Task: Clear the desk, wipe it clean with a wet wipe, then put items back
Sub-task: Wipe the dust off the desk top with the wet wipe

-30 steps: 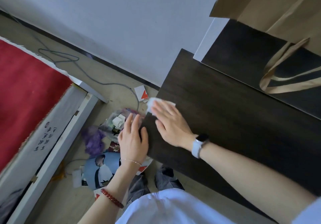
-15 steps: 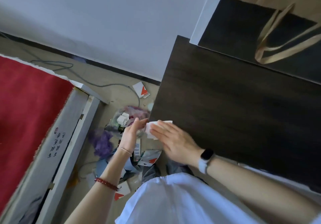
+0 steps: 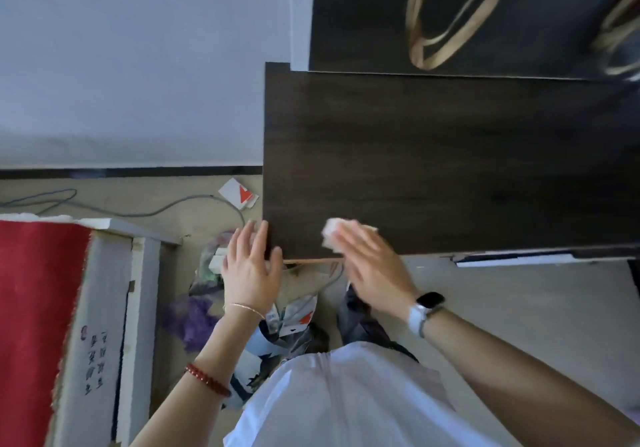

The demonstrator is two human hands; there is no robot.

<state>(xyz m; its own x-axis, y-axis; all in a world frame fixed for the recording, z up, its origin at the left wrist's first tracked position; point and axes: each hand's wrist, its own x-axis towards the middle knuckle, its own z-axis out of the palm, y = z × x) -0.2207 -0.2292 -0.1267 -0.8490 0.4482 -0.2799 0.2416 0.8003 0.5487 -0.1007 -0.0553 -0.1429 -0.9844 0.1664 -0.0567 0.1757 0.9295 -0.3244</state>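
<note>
The dark wood desk (image 3: 433,155) fills the middle right of the head view, its top bare. A white wet wipe (image 3: 332,233) lies on the desk near the front edge, pressed flat under the fingers of my right hand (image 3: 370,266), which wears a watch. My left hand (image 3: 251,266) rests with spread fingers at the desk's front left corner, thumb on the edge, holding nothing.
A brown paper bag's handles (image 3: 446,30) hang over the raised dark shelf (image 3: 363,30) behind the desk. On the floor left of the desk lie a rubbish bag with papers (image 3: 214,263), cards (image 3: 239,193), a grey cable (image 3: 138,209) and a red-topped box (image 3: 41,308).
My right hand has slid the wipe to the right along the desk's front edge. My left hand has come to rest at the corner. The camera has swung, so the desk appears squarer.
</note>
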